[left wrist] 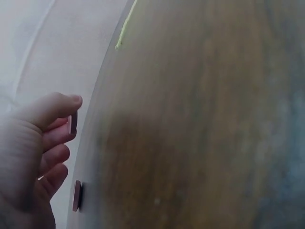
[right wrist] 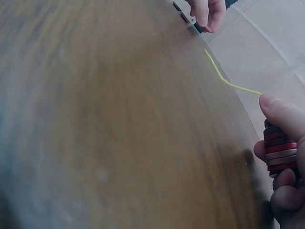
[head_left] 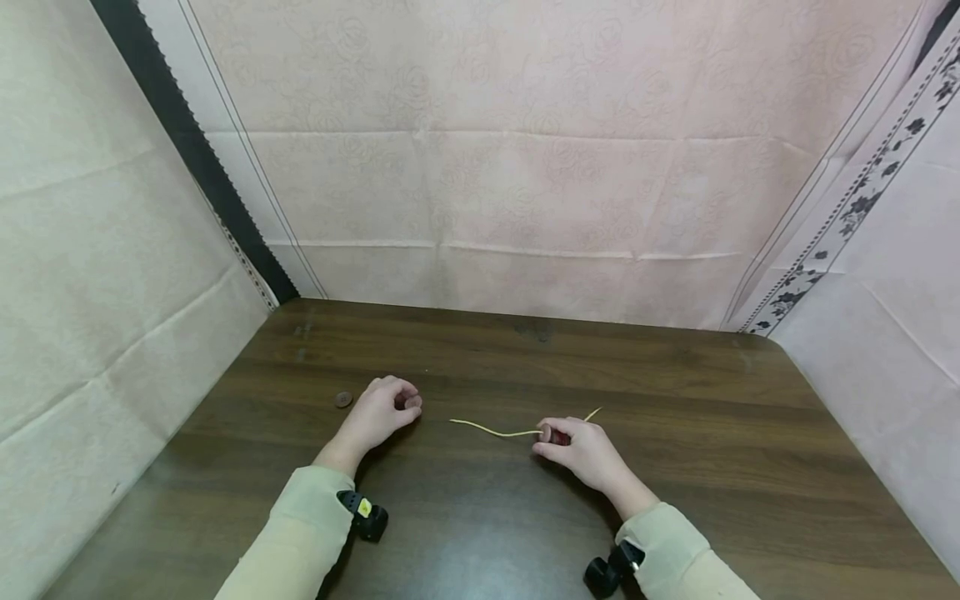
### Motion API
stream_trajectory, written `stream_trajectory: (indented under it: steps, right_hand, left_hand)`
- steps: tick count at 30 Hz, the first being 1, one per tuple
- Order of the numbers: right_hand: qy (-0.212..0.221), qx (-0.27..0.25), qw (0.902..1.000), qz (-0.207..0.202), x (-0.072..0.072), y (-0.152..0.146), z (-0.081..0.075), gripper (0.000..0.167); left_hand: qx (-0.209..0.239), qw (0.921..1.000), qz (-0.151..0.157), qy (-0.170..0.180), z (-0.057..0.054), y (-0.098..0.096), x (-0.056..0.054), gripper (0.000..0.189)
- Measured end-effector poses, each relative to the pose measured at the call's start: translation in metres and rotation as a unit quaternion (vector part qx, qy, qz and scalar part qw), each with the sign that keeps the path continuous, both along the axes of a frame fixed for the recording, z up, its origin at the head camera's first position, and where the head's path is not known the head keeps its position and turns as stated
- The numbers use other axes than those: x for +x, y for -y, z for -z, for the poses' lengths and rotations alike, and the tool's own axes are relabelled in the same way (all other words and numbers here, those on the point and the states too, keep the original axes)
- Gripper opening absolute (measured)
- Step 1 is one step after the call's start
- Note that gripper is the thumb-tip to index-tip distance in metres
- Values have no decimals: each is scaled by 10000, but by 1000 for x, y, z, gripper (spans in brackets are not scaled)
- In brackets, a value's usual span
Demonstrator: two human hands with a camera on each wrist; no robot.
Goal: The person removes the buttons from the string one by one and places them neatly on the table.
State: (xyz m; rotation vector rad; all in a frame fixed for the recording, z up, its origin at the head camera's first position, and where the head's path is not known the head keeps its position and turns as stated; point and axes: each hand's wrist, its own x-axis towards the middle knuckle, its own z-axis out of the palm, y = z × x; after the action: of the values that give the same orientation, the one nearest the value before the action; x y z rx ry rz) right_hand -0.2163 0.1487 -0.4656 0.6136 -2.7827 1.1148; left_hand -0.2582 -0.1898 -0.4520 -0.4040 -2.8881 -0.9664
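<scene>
My left hand (head_left: 381, 414) is over the left half of the table, pinching a thin brown button (left wrist: 73, 123) between thumb and fingers. Beside that hand, another round brown button (head_left: 343, 400) lies on the wood. Over toward the right, my right hand (head_left: 583, 450) grips a stack of red, dark and pale buttons (right wrist: 280, 150). A yellow cord (head_left: 498, 433) comes out of both ends of the stack. Its longer, wavy end stretches left toward the left hand, not touching it; the short end (head_left: 594, 413) shows behind the right hand. Fingers hide part of the stack.
The dark brown wooden table (head_left: 480, 517) has rounded far corners. Pale cloth (head_left: 525, 192) hangs behind it, with more cloth (head_left: 90, 333) at the left and right sides. Each wrist carries a black camera (head_left: 371, 523) strapped over a pale green sleeve (head_left: 300, 517).
</scene>
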Motion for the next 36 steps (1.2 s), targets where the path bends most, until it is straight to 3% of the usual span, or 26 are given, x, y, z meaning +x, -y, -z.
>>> stream_trajectory:
  steps: [19, 36]
  right_hand:
    - [-172, 82, 9998, -40, -1, -2, 1, 20]
    - [-67, 154, 9999, 20, -1, -1, 1, 23]
  left_hand:
    - [-928, 9947, 152, -421, 3, 1, -5, 10]
    - [-1231, 9911, 205, -473, 1, -2, -6, 9]
